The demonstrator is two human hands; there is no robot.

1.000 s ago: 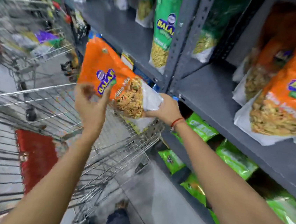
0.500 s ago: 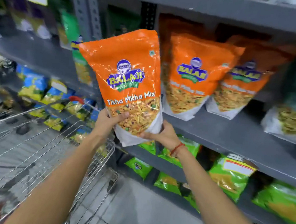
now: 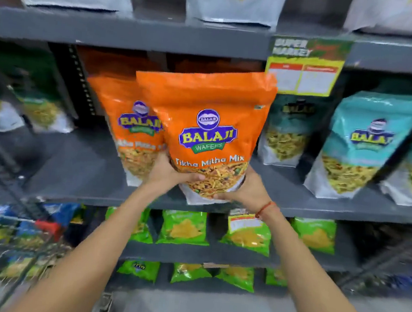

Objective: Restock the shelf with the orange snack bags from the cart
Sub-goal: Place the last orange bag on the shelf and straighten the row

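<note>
An orange snack bag (image 3: pixel 208 120) marked Balaji Tikha Mitha Mix stands upright at the front edge of the grey middle shelf (image 3: pixel 76 167). My left hand (image 3: pixel 167 174) grips its lower left corner and my right hand (image 3: pixel 249 188) grips its lower right corner. A second orange bag (image 3: pixel 125 119) stands on the shelf just behind and to the left, partly covered by the held one. More orange bags show dimly further back. The wire cart (image 3: pixel 6 257) is at the lower left.
Teal bags (image 3: pixel 363 147) stand on the same shelf to the right, dark green ones (image 3: pixel 40 103) to the left. A price tag (image 3: pixel 305 67) hangs from the shelf above. Small green packets (image 3: pixel 184 227) fill the lower shelves. Bare shelf surface lies left of the orange bags.
Both hands carried the orange bag from over the cart up and right to the shelf, turning it upright. It now stands in front of the other orange bags.
</note>
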